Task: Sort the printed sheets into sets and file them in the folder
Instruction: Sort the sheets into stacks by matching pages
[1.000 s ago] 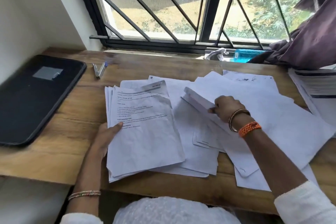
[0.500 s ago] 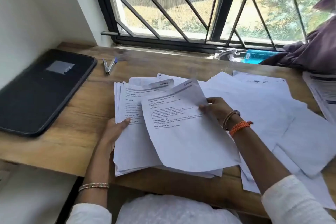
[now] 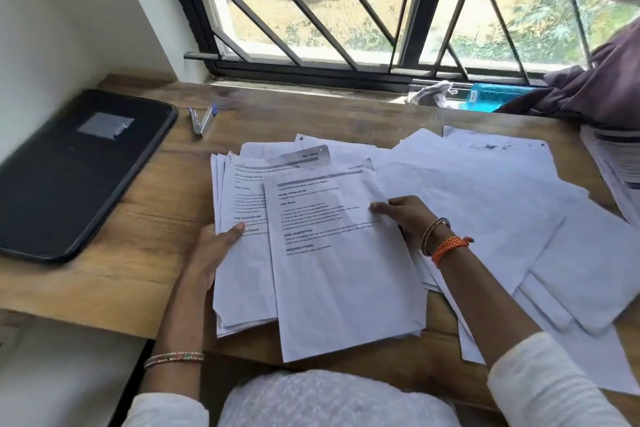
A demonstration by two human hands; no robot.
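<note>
Printed sheets (image 3: 346,270) are being sorted on the wooden desk (image 3: 145,236). One sheet is pinched at its right edge by the right hand (image 3: 405,218), thumb on top, so it can be laid face up on the pile (image 3: 242,253). That pile is held at its left edge by the left hand (image 3: 214,253), thumb on the paper, likely so it is kept neat and does not slide. More loose sheets (image 3: 485,201) are spread out to the right. The black folder (image 3: 76,170) is lying shut on the left, well apart, not yet filled.
</note>
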